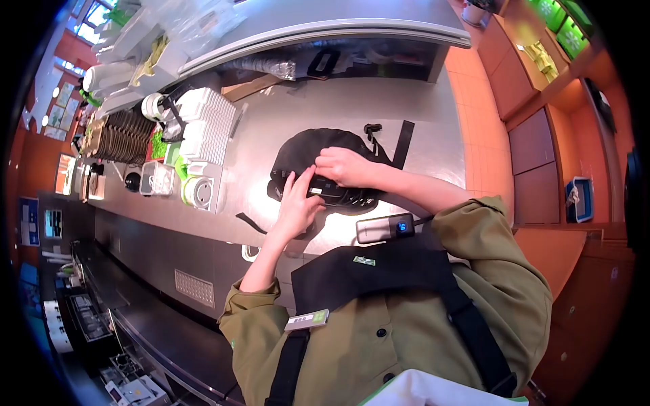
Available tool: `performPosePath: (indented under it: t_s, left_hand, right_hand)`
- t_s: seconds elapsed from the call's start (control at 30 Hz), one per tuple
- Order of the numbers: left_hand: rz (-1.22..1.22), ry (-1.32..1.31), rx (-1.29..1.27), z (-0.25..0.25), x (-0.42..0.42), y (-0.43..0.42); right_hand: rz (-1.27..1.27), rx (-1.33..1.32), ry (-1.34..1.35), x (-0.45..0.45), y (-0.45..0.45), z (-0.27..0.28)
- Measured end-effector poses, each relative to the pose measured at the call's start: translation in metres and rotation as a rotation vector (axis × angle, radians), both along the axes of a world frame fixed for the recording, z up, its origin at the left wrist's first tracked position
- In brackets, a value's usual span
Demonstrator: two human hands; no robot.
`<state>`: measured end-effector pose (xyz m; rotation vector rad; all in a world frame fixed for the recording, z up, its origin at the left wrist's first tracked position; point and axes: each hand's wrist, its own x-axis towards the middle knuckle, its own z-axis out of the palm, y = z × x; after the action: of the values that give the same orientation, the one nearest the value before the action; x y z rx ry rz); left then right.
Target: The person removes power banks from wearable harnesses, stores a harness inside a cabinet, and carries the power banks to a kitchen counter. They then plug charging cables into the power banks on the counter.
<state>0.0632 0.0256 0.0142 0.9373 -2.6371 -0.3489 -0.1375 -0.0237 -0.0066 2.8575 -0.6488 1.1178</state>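
Observation:
A black fabric bag (305, 147) with dangling straps and cords lies on the steel counter (271, 111) in front of me. My right hand (342, 168) is closed, its fingertips pinching at the middle of the bag; exactly which part they grip is hidden. Beside it, my left hand (296, 203) touches the bag's near left part with its fingers apart, one fingertip close to my right fingers. A small light label (316, 191) shows on the bag below the hands. Between the bag and my chest sits a grey device with a lit blue display (386, 229).
Stacked white containers (206, 128), a white tub (160, 179) and a round white roll (200, 192) stand at left. Brown stacked trays (120, 135) are farther left. A raised steel shelf (325, 30) overhangs the counter's far side. A black strap (403, 144) extends right of the bag.

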Motion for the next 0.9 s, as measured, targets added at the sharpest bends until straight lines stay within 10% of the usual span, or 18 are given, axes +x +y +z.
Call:
performPosePath:
  t_s: [0.7,0.9]
  left_hand:
    - [0.015,0.146,-0.253,-0.056,-0.114,-0.060]
    - [-0.165,0.033,-0.409,-0.047,-0.108,-0.056]
  right_hand:
    - [-0.454,0.140,0.285,-0.080,-0.020,-0.016]
    - [-0.505,0.069,-0.135,-0.086,-0.005,-0.047]
